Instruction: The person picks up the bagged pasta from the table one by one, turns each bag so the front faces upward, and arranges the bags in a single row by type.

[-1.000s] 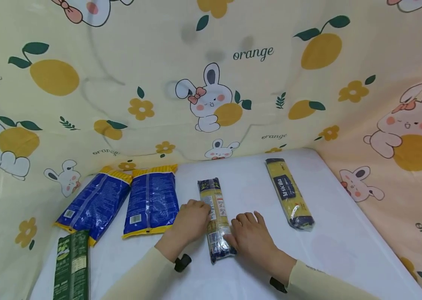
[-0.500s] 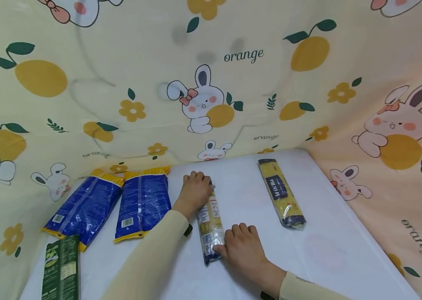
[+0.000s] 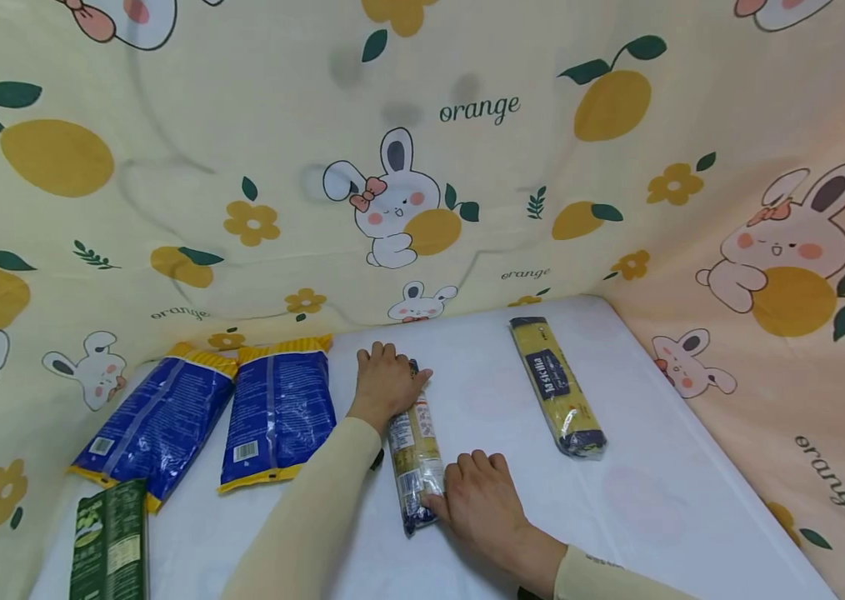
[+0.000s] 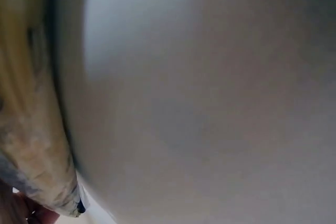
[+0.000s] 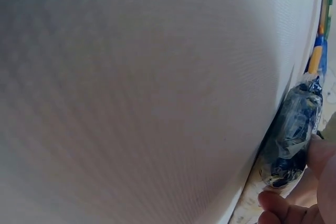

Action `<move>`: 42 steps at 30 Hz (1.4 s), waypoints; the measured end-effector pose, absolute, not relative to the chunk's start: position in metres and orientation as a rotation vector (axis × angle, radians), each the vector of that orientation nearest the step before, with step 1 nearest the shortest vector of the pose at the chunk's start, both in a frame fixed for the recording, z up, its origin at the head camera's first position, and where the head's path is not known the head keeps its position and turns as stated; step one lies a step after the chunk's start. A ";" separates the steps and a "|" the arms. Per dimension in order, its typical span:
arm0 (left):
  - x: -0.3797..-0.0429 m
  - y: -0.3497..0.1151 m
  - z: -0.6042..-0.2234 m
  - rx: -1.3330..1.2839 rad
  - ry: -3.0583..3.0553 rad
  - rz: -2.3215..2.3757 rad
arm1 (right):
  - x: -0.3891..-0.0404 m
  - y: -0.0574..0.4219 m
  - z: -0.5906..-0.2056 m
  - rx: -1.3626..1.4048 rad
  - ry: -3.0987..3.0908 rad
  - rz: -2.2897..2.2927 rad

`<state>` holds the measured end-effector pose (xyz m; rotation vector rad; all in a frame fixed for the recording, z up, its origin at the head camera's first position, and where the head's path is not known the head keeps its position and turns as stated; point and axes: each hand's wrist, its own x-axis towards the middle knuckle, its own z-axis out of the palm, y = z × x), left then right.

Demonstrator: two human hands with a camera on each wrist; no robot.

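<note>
A clear-and-navy packet of spaghetti (image 3: 417, 450) lies lengthwise on the white table, its back label and barcode facing up. My left hand (image 3: 383, 383) grips its far end, thumb on the right side, covering much of that end. At the near end, my right hand (image 3: 484, 504) holds the packet's right side, thumb on top. In the right wrist view, thumb and fingers close around the navy end of the packet (image 5: 291, 135). The left wrist view shows the packet (image 4: 34, 129) along the left edge, with fingertips (image 4: 44, 214) under its end.
Another spaghetti packet (image 3: 553, 387), front label up, lies at the right. Two blue-and-yellow bags (image 3: 277, 412) lie side by side at the left, with a green packet (image 3: 109, 542) in front of them. A rabbit-and-orange printed cloth (image 3: 280, 125) hangs behind the white table (image 3: 640, 500).
My left hand has moved from the packet's middle to its far end. My right hand stays at the near end, its thumb now on the packet. The head view has shifted slightly right.
</note>
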<state>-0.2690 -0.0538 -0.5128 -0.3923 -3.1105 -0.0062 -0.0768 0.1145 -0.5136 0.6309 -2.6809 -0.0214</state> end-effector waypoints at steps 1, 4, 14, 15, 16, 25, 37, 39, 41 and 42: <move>-0.269 -0.055 -0.513 -0.388 -3.111 -0.006 | -0.076 0.114 -0.513 0.632 -2.681 -0.018; -0.268 -0.059 -0.514 -0.384 -3.089 -0.021 | -0.075 0.113 -0.513 0.630 -2.697 -0.009; -0.266 -0.072 -0.506 -0.512 -2.749 -0.235 | -0.076 0.116 -0.513 0.615 -2.795 0.044; -0.265 -0.072 -0.504 -0.523 -2.713 -0.257 | -0.076 0.117 -0.513 0.614 -2.795 0.046; -0.265 -0.072 -0.501 -0.527 -2.684 -0.269 | -0.077 0.118 -0.512 0.612 -2.794 0.049; -0.256 -0.072 -0.478 -0.554 -2.501 -0.294 | -0.075 0.125 -0.514 0.611 -2.843 0.155; -0.247 -0.072 -0.461 -0.619 -2.324 -0.338 | -0.075 0.124 -0.512 0.592 -2.888 0.468; -0.245 -0.073 -0.453 -0.613 -2.306 -0.349 | -0.079 0.128 -0.511 0.607 -2.816 0.438; -0.243 -0.074 -0.442 -0.596 -2.298 -0.348 | -0.084 0.134 -0.509 0.611 -2.727 0.376; -0.241 -0.074 -0.436 -0.584 -2.299 -0.342 | -0.087 0.137 -0.508 0.611 -2.679 0.343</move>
